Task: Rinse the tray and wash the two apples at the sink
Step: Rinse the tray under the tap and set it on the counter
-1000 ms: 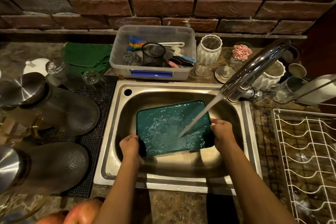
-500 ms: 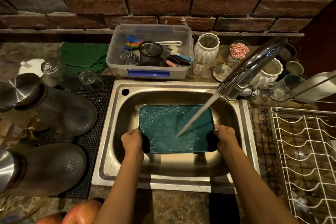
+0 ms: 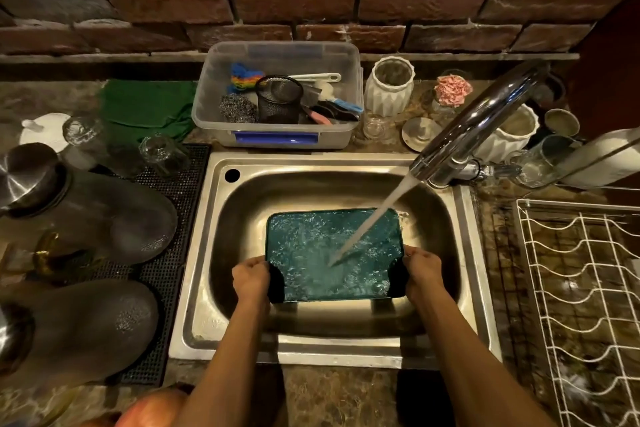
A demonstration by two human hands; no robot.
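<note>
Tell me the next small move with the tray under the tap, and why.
Probably tip the tray toward the far side to pour off. Both hands, left and right, grip its near corners, water covers it, and an apple waits unwashed on the counter.

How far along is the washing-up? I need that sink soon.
Nothing looks finished yet. In hand: both hands, left hand and right hand, hold the teal tray by its side edges in the sink, with the tap running water onto it. Left to do: the apples. One apple sits at the bottom edge of the view, on the counter and untouched; I can't clearly make out the second.
</note>
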